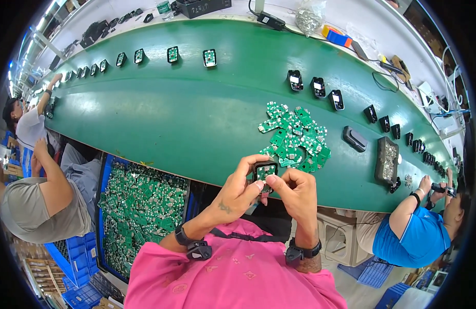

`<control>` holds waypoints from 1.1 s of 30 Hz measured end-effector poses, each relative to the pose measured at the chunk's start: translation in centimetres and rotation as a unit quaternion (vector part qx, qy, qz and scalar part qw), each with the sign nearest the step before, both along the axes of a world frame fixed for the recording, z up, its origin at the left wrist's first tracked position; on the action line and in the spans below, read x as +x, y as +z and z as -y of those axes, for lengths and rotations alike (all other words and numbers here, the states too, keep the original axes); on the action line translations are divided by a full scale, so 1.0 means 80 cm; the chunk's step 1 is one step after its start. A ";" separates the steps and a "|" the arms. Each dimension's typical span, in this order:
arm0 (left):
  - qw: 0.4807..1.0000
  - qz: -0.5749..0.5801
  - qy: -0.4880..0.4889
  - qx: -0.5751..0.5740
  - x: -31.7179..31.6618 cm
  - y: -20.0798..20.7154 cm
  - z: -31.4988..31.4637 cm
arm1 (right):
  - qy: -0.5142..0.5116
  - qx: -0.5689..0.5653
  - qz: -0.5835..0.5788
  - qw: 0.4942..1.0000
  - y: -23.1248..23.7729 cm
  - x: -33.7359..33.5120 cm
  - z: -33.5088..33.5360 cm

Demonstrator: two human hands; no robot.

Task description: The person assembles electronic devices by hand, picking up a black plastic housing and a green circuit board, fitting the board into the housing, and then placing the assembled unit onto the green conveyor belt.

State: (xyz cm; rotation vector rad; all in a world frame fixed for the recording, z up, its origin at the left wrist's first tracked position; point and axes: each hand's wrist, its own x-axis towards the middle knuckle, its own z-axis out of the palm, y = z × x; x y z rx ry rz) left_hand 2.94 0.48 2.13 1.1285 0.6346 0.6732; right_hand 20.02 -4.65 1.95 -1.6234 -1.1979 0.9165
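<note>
Close to the table's near edge, my left hand (236, 191) is wrapped around a small black plastic housing (257, 167) with a green circuit board (266, 170) inside it. My right hand (296, 193) has its thumb pressed on that board, with the fingers curled beside the housing. Just beyond my hands lies a loose pile of green circuit boards (294, 138). Whether the board sits fully down in the housing is hidden by my thumbs.
Housings with boards (209, 58) stand in a row at far left; black housings (319, 87) line the right. A dark case (355, 139) and a parts tray (387, 160) lie right of the pile. A board-filled crate (140, 206) stands at my left. Co-workers sit on both sides.
</note>
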 end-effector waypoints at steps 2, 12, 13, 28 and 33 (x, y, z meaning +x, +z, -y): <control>1.000 -0.017 -0.010 0.024 0.000 -0.006 0.000 | -0.007 0.011 -0.037 0.999 -0.012 -0.002 0.001; 0.998 -0.056 -0.029 -0.006 0.001 0.008 -0.016 | 0.020 0.104 0.137 0.985 -0.007 -0.017 0.002; 0.998 -0.062 -0.030 0.006 0.002 0.007 -0.019 | 0.001 0.140 0.167 0.976 -0.008 -0.021 0.001; 0.988 -0.093 0.074 0.098 0.017 -0.018 -0.032 | -0.064 0.077 -0.056 0.993 -0.050 -0.041 -0.037; 0.967 -0.118 0.046 0.220 0.030 -0.027 -0.104 | -0.043 0.021 -0.075 0.996 -0.032 -0.015 -0.083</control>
